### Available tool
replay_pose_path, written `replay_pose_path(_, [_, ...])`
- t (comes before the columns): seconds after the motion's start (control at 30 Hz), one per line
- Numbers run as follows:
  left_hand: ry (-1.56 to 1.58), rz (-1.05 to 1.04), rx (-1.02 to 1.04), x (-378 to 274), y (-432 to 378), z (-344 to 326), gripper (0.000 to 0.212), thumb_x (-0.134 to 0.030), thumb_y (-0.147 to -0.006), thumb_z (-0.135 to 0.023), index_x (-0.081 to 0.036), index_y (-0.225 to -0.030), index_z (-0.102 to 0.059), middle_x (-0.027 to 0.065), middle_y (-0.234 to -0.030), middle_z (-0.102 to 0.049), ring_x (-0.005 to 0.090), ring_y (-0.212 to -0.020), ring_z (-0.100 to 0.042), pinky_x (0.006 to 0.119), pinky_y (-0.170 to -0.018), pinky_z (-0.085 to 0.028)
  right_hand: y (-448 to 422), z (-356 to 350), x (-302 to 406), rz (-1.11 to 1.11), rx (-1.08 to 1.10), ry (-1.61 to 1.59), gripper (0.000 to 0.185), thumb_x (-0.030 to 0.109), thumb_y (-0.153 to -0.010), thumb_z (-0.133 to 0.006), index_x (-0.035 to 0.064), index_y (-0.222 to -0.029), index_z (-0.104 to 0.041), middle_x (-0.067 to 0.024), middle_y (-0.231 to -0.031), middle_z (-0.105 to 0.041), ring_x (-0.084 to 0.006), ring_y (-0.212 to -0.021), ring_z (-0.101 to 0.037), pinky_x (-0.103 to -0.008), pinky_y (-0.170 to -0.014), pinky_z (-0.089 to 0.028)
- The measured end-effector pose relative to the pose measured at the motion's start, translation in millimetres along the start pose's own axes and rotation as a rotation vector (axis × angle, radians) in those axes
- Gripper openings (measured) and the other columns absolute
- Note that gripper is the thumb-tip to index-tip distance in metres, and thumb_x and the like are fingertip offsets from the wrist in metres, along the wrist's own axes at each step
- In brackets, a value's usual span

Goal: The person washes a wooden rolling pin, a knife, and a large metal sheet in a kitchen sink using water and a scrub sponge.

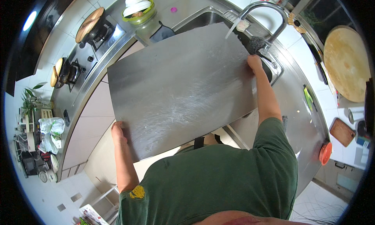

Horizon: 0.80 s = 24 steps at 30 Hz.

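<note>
A large rectangular metal board (181, 87) with a scratched, wet-looking surface spans the middle of the view. My left hand (118, 131) grips its left edge near the lower corner. On the opposite edge, my right hand (254, 63) has hold of the board beside the sink. The upper right end of the board lies over the steel sink (211, 16), hiding much of the basin. Water runs from the curved chrome faucet (265, 4) onto the board's upper right corner. My fingers beneath the board are hidden.
A steel wool scrubber (257, 44) sits by the faucet base. Beyond the board lie a dark cloth (162, 33) and a green basin (141, 18) with white bowls. Lidded pans (90, 25) stand on the stove at left. An orange bowl (325, 153) rests at the right counter edge.
</note>
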<state>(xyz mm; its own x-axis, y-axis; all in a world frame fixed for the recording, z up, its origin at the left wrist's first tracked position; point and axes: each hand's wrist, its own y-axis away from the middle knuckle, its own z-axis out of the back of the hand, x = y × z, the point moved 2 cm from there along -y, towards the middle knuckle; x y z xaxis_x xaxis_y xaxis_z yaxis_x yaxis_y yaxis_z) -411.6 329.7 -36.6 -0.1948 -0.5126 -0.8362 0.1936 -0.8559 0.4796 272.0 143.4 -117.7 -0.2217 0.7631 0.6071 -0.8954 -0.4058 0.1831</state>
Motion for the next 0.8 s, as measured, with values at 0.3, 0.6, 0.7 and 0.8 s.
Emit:
replay_pose_path(0.3, [-0.124, 0.029, 0.190, -76.3, -28.0, -5.0, 0.038, -0.022, -0.079, -0.051, 0.004, -0.107, -0.057, 0.0160, -0.109, -0.056, 0.0266, -0.102, -0.049, 0.039, -0.087, -0.039, 72.5, 75.7, -16.2, -0.031, -0.120, 0.065, 0.038, 0.022, -0.072, -0.048, -0.0089, -0.089, -0.063, -0.0310, -0.095, -0.059, -0.0418, -0.094, -0.059, -0.0433, -0.079, -0.046])
replay_pose_path(0.6, [-0.305, -0.101, 0.409, -120.0, -19.9, -36.2, 0.039, -0.023, -0.076, -0.055, 0.005, -0.103, -0.054, 0.0211, -0.113, -0.050, 0.0292, -0.083, -0.055, 0.045, -0.071, -0.045, 176.1, 159.6, -32.0, -0.075, -0.159, 0.082, 0.032, 0.016, -0.071, -0.048, -0.0080, -0.088, -0.062, -0.0283, -0.094, -0.061, -0.0382, -0.093, -0.060, -0.0420, -0.074, -0.044])
replay_pose_path(0.7, [-0.300, -0.117, 0.524, -118.0, -47.6, -71.7, 0.045, -0.026, -0.075, -0.054, 0.004, -0.109, -0.050, 0.0222, -0.121, -0.044, 0.0303, -0.085, -0.054, 0.047, -0.069, -0.044, 206.9, 195.4, -52.0, -0.106, -0.143, 0.097, 0.030, 0.017, -0.074, -0.047, -0.0047, -0.089, -0.062, -0.0236, -0.091, -0.062, -0.0310, -0.084, -0.060, -0.0406, -0.070, -0.044])
replay_pose_path(0.8, [-0.323, 0.002, 0.712, -121.3, -86.0, -107.6, 0.052, -0.028, -0.074, -0.053, 0.002, -0.116, -0.047, 0.0238, -0.126, -0.040, 0.0310, -0.092, -0.052, 0.047, -0.070, -0.044, 239.1, 227.4, -66.3, -0.180, -0.137, -0.118, 0.028, 0.016, -0.077, -0.052, -0.0061, -0.089, -0.062, -0.0175, -0.093, -0.062, -0.0248, -0.079, -0.055, -0.0392, -0.069, -0.043])
